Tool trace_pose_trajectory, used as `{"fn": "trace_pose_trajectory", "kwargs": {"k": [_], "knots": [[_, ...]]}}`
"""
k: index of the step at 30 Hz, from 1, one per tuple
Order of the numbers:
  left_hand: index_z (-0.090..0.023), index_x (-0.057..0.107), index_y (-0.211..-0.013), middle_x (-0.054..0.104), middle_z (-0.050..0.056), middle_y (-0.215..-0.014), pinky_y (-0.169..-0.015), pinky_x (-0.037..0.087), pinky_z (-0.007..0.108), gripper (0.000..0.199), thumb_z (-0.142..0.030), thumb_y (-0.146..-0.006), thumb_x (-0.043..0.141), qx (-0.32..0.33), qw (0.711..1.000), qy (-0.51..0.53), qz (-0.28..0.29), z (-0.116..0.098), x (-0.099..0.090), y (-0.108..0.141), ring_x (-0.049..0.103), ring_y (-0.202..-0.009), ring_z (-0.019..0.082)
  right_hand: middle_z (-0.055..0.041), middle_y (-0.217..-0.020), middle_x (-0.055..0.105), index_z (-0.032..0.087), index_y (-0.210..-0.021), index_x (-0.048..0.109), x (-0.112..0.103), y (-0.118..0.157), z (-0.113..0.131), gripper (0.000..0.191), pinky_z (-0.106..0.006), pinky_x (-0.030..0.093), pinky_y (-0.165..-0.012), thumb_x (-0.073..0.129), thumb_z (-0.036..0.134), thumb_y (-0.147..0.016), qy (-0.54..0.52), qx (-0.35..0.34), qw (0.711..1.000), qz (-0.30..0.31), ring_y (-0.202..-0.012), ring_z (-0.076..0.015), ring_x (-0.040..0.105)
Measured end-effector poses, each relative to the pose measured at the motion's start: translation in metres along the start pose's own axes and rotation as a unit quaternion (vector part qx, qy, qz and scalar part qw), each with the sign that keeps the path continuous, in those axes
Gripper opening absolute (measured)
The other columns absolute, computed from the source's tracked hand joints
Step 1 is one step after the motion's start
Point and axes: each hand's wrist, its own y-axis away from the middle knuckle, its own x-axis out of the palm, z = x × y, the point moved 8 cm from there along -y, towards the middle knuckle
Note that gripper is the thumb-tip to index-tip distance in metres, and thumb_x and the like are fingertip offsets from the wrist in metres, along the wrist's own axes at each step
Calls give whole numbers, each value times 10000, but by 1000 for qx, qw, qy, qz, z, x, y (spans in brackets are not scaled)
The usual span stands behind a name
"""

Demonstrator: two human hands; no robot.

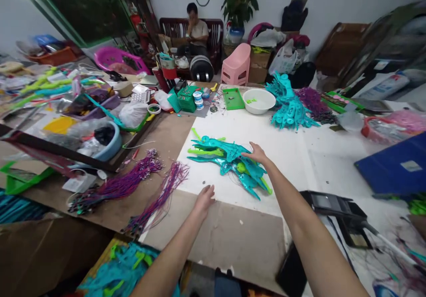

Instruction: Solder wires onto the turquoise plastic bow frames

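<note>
The right hand (255,153) spreads over the teal plastic pieces (229,151). The left hand (204,200), loosely spread, hovers above the worktop (246,232).

Left hand (204,198) plus right hand (256,153): two
Turquoise heaps (233,149) on white surface (297,159): two
Purple wire bundles (124,179) by left hand: two
Round white bowl (261,107): one
Seated person (199,29): one

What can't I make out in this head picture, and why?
All in the head view:
Right hand: whether it grips or merely touches the teal pieces; contact too small.
Lower teal-and-lime heap: its full extent; left forearm and bottom edge hide parts.
Blue box: its right end; cut off by the right edge.
</note>
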Motion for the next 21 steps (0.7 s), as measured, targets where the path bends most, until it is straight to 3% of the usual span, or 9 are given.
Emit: {"fn": "trace_pose_trajectory", "kwargs": {"k": [3,7,11,14,17,21], "knots": [[-182,511,-1229,450,172,-1410,-975,441,355,493,-441,-829,637,-13,999,32,-12,-9,14,-37,484,-1263,248,-198,-1399,464,70,-1336,461,26,-36,-7,973,-443,330,-1076,816,513,-546,-18,-9,995,98,-1283,-336,437],[-171,533,-1207,477,157,-1400,-983,430,333,449,-459,-864,572,-33,998,55,5,-13,36,-65,495,-1256,227,-166,-1279,580,72,-1308,493,50,-48,-12,921,-373,430,-990,821,492,-557,-48,-15,980,195,-1144,-287,563],[-191,564,-1205,519,105,-1381,-985,416,337,522,-565,-840,544,-34,998,46,34,-24,55,-79,500,-1243,226,-83,-1023,700,117,-1119,618,61,-36,-8,712,-321,506,-850,842,462,-538,-69,-9,962,264,-926,-230,645],[-222,586,-1208,584,88,-1314,-1004,383,408,615,-633,-751,618,-34,998,10,55,-34,56,-83,518,-1215,260,-58,-873,716,122,-961,664,71,-23,-2,590,-307,528,-756,847,470,-521,-83,8,949,306,-797,-211,655],[-191,628,-1170,664,118,-1183,-993,376,465,694,-644,-650,707,-44,995,-35,82,-43,51,-82,560,-1151,308,-51,-821,714,127,-891,670,83,-11,5,542,-300,531,-724,857,460,-506,-110,24,938,327,-757,-204,653],[-120,673,-1086,712,150,-1052,-909,467,423,717,-652,-608,731,-54,990,-61,115,-50,51,-80,636,-1021,304,-55,-854,717,132,-955,641,97,7,13,585,-309,539,-755,860,444,-511,-178,43,926,329,-808,-211,658]]}}
